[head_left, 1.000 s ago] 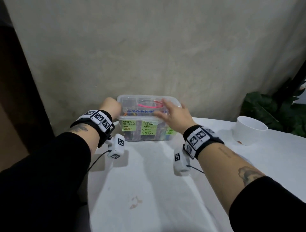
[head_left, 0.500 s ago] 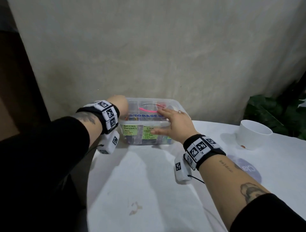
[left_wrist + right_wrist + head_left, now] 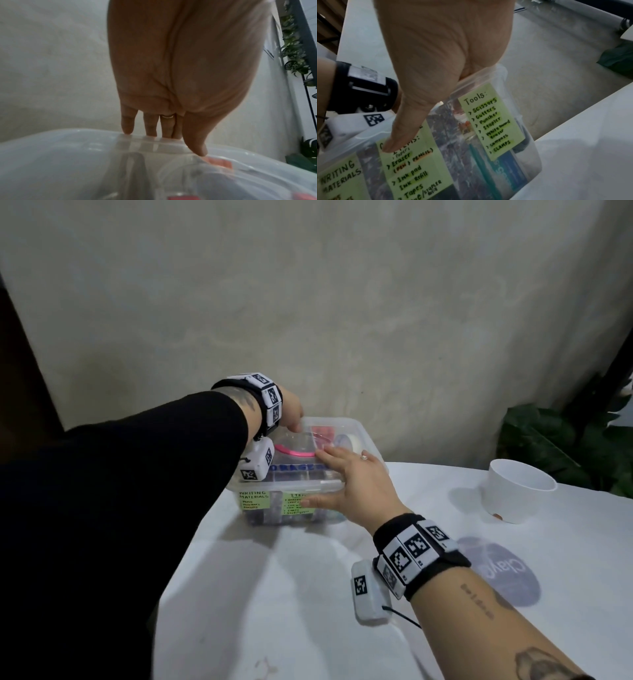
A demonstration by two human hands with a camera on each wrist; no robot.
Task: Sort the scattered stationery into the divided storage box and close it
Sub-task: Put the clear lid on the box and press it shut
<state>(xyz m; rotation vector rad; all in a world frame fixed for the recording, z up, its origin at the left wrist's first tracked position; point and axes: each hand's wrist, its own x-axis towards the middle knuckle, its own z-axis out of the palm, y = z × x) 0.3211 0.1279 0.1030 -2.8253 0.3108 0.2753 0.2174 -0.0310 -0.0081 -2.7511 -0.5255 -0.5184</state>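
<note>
Your right hand [image 3: 356,484]: fingers straight, flat on the lid [image 3: 301,470] of the storage box [image 3: 291,508], thumb [image 3: 402,129] down the front wall onto the middle green label [image 3: 414,167]; a pressing contact, nothing gripped. Your left hand [image 3: 291,414]: at the lid's far-left edge, fingers [image 3: 150,127] extended down w/ tips on the rim, thumb tip on the lid top; straight fingers, no curl round anything. Storage box: clear plastic, lid seated on top, stands at the far side of the white table [image 3: 308,594], close to the wall [image 3: 308,302]. Front labels, handwritten: "Writing Materials" [image 3: 253,501] at left, an "Items" list in the middle, "Tools" [image 3: 491,125] at right. Contents seen thru the lid: pink ring [image 3: 294,451], tape roll [image 3: 347,441], red item [image 3: 322,433]; rest too blurred to ID. Elsewhere on the table: white bowl [image 3: 520,491] well to the right, round purple print [image 3: 503,570] near your right forearm. Green plant [image 3: 565,446] behind the bowl.
</note>
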